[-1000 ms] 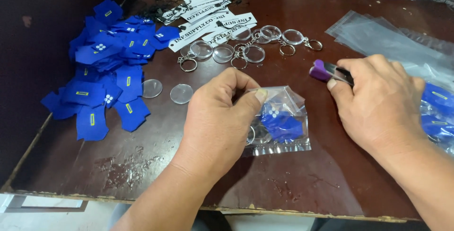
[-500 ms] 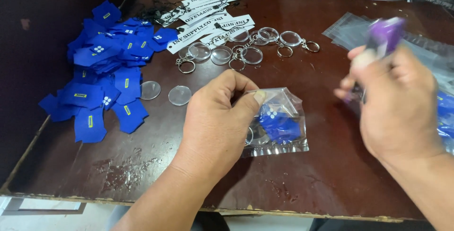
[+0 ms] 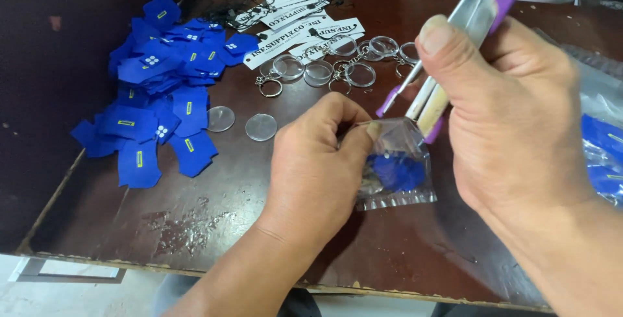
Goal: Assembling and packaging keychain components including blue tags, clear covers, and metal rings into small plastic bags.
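Note:
My left hand (image 3: pixel 318 161) pinches the top edge of a small clear plastic bag (image 3: pixel 396 171) lying on the dark brown table (image 3: pixel 214 226). The bag holds a blue shirt-shaped piece and a round keychain part. My right hand (image 3: pixel 513 116) grips a purple-and-silver stapler-like tool (image 3: pixel 477 12), held upright. The tool's lower jaws sit right at the bag's top edge, next to my left fingertips.
A heap of blue shirt-shaped pieces (image 3: pixel 159 90) covers the table's left side. Two clear round discs (image 3: pixel 240 122) lie beside it. Clear round keychains with rings (image 3: pixel 344 64) and white printed tags (image 3: pixel 298 12) sit at the back. More clear bags (image 3: pixel 603 142) lie at the right.
My right hand has lifted the purple tool from the table at the right and brought it over to the bag's top edge. My left hand has stayed pinching the bag.

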